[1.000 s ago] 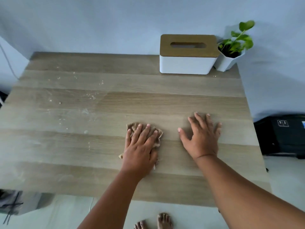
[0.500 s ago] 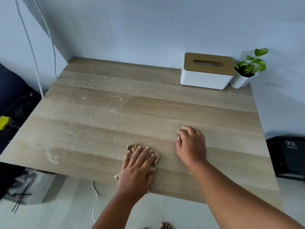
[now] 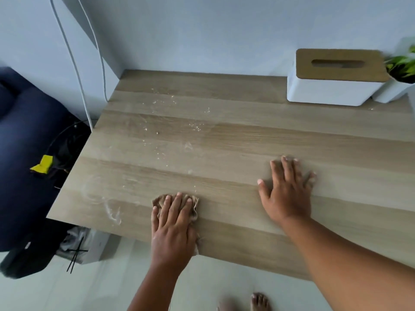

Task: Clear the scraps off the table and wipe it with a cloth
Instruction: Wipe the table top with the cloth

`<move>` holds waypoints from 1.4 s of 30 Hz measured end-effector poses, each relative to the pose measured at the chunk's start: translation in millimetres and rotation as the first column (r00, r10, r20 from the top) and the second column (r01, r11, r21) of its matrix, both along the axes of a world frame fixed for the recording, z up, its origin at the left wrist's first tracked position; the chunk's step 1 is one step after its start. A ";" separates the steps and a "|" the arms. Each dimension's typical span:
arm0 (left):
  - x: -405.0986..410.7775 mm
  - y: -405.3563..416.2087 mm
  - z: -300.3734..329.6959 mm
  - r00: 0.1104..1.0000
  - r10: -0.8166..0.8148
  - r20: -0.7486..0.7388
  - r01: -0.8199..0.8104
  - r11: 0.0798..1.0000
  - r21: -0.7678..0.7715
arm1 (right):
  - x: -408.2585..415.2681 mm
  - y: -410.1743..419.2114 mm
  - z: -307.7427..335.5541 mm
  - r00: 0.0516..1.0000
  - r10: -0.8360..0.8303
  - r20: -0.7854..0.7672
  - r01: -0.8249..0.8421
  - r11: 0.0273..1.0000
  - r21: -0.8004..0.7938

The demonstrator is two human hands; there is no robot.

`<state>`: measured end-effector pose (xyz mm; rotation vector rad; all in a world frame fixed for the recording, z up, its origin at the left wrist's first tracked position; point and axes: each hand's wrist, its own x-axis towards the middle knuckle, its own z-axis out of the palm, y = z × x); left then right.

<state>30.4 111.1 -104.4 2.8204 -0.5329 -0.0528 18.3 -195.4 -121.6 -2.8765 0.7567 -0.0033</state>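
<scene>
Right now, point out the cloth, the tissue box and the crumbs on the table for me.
cloth (image 3: 162,200): head view, bunched edge beyond the left hand's fingertips.
tissue box (image 3: 332,92): head view, white front wall.
crumbs (image 3: 195,126): head view, pale cluster on the table's far left part.

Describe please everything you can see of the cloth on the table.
The cloth is small, light brown and looks like soft woven fabric, bunched into wrinkles. It lies flat on the wooden table near its front edge, left of the middle. The left hand presses on it with straight fingers and covers most of it; only its far edge and right side show. Crumbs lie farther back, apart from it.
</scene>
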 end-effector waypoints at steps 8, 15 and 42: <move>71.0 -71.5 -7.7 0.965 0.250 -0.077 -0.240 0.964 0.119 | 1.6 -2.0 -7.8 0.999 0.001 0.045 0.001 0.999 -0.039; 54.1 -111.0 -16.2 0.987 -0.161 -0.012 0.162 0.981 0.106 | 2.3 -4.0 -15.1 0.998 -0.004 0.060 0.008 0.998 -0.068; 20.0 -49.3 -21.9 0.904 -0.427 0.035 0.424 0.903 0.070 | 3.1 -2.2 -6.9 1.000 -0.014 -0.009 0.013 0.999 -0.051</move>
